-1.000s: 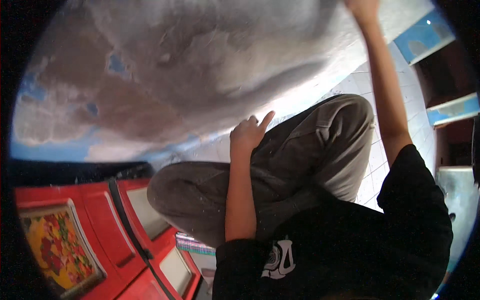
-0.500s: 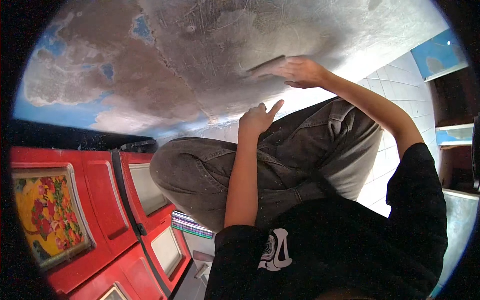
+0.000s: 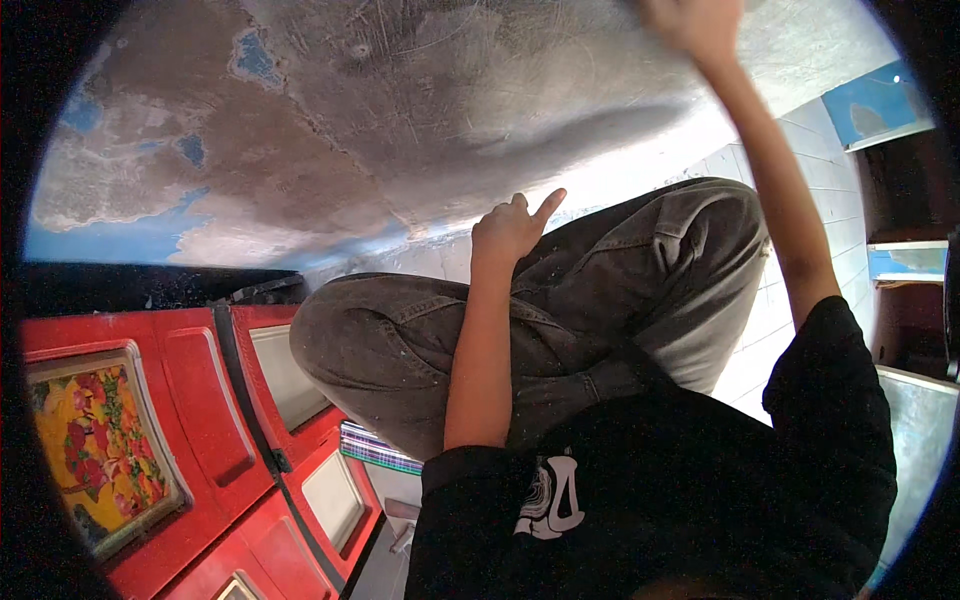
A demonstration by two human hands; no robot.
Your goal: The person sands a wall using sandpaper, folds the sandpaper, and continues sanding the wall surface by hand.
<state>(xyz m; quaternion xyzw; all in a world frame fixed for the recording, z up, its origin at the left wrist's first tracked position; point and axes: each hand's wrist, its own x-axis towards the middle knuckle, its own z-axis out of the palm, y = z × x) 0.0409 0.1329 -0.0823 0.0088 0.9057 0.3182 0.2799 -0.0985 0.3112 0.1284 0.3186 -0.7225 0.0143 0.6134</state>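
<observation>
My right hand (image 3: 705, 28) is raised against the upper wall (image 3: 450, 90) at the top edge of the picture. Its fingers are smeared by motion and partly cut off, so whatever they hold is hidden. The wall is worn grey-brown with scratches, and patches of blue paint (image 3: 258, 58) show on it. Over my bent legs (image 3: 640, 270) hovers my left hand (image 3: 508, 232), its thumb stretched away from the fingers and nothing visible in it. The dark grey trousers carry pale specks.
Red cabinet doors (image 3: 215, 400) with a flower picture (image 3: 100, 440) stand at the left. White floor tiles (image 3: 800, 190) run along the right, beside blue-edged dark shelves (image 3: 905, 200). A plaid cloth (image 3: 375, 447) lies beside my left knee.
My right hand has swept up and to the right along the wall; a flat grey-brown piece was under its fingers before. The left hand has barely shifted.
</observation>
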